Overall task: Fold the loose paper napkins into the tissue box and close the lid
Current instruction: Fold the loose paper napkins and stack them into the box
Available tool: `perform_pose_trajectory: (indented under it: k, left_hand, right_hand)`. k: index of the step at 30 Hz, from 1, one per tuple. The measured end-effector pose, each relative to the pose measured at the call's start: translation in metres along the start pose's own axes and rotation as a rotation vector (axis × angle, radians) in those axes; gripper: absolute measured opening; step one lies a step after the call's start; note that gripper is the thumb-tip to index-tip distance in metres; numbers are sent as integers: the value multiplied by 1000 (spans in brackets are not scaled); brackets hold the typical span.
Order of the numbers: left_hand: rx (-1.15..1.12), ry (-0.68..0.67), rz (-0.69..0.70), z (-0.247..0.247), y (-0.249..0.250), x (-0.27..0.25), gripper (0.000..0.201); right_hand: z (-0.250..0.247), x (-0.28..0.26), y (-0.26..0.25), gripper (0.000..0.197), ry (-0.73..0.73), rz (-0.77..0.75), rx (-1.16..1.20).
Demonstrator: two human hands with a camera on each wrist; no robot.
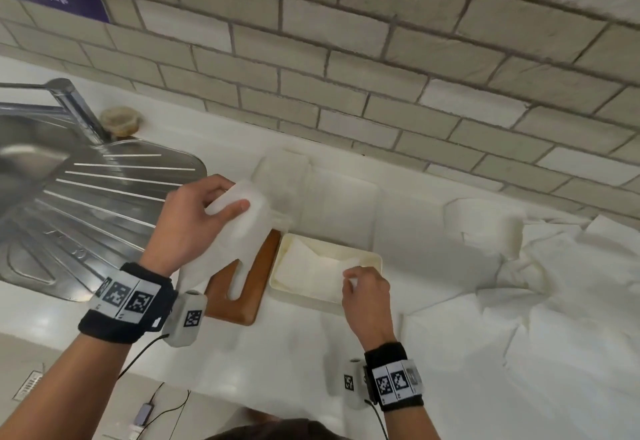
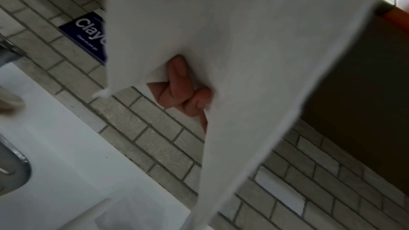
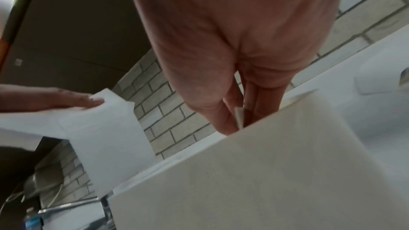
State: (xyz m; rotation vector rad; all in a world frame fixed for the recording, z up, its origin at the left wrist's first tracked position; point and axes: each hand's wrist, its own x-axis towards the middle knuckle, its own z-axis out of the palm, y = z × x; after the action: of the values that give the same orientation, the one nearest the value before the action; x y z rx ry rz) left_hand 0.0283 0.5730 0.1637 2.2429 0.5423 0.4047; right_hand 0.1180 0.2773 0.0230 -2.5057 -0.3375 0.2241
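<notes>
The white tissue box (image 1: 372,259) stands open on the counter with napkin paper (image 1: 308,266) lying in it. Its brown wooden lid (image 1: 258,273), with a slot, lies flat against the box's left side. My left hand (image 1: 207,211) is raised above the lid and grips a long white napkin (image 1: 242,231) that hangs down over it. In the left wrist view, curled fingers (image 2: 183,90) clutch that napkin (image 2: 243,41). My right hand (image 1: 356,280) is at the box's front right corner and pinches a napkin edge. In the right wrist view, the fingertips (image 3: 228,121) pinch the paper just behind the box wall (image 3: 243,172).
Several loose napkins (image 1: 536,294) are spread over the counter at the right, with a paper roll (image 1: 485,224) behind them. A steel sink drainboard (image 1: 86,197), a tap (image 1: 79,110) and a small lidded tub (image 1: 119,120) sit at the left. A tiled wall (image 1: 381,58) closes the back.
</notes>
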Motion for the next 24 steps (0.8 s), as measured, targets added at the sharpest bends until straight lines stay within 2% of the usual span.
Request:
perform_pose_trajectory:
  k: [4,6,7,9,11,12,14,16,19,21,23,24]
  left_hand:
    - [-54,-78,74,8,20,2,12]
    - [-77,-131,113,10,30,1,12]
    - [-87,-162,132,11,35,0,11]
    - [-148,-229,153,11,49,-3,12]
    - [-279,-275,166,11,65,-5,12]
    - [-344,-268,174,10,72,-5,12]
    - [-441,-197,183,10,81,-4,13]
    - [-447,-111,191,8,78,1,19]
    - [-212,-56,170,6,55,12,31]
    - [5,-47,151,5,36,18,38]
    - [143,-64,174,5,17,24,38]
    - [188,-69,188,4,10,26,36]
  right_hand:
    - [-4,1,-2,32,-161,-13,-196]
    - [-21,0,-11,33,-165,-52,-228]
    - [-32,0,-17,36,-111,-112,-156]
    - [-60,-2,-41,55,-23,-258,123]
    - [-77,-1,-68,79,-108,-307,403]
    - [-79,3,-78,84,-178,-288,524]
    - [-75,13,-83,74,-277,-180,755]
    - [-68,18,-76,49,-292,-73,966]
    - [-61,17,-61,34,-255,68,1218]
    - [-54,18,-44,26,-171,103,1097]
    - [-45,20,-21,17,-80,106,760]
    - [-39,20,-11,21,-74,105,575]
